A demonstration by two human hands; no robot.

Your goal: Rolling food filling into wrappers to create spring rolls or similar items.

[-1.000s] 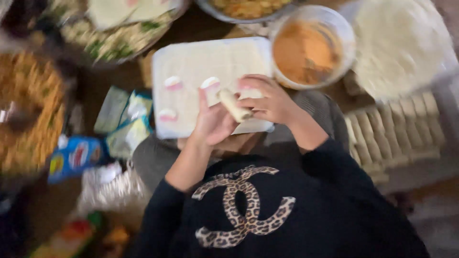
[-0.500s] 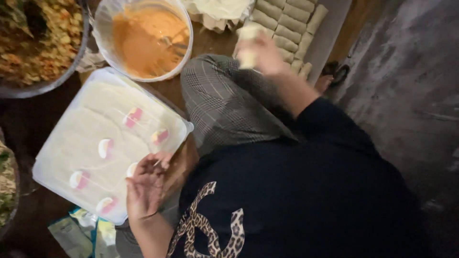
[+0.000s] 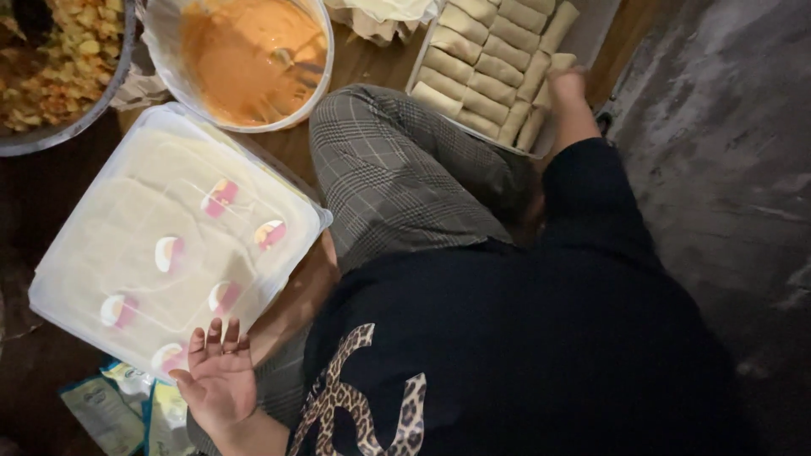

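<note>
My left hand hovers open, fingers spread, at the near edge of a white plastic tray that bears pale flat wrappers with pink spots. My right hand reaches far right and is closed on a pale rolled pastry, its end resting at the edge of the rows of rolled pastries in a light tray. My knee in checked trousers lies between the two trays.
A clear bowl of orange batter stands beyond the white tray. A metal bowl of chopped yellow filling is at the top left. Small packets lie at the bottom left. Grey floor runs along the right.
My right hand has carried the roll from my lap out to the tray of rolls and lowered it there. My left hand has slipped off the white tray to its near edge.
</note>
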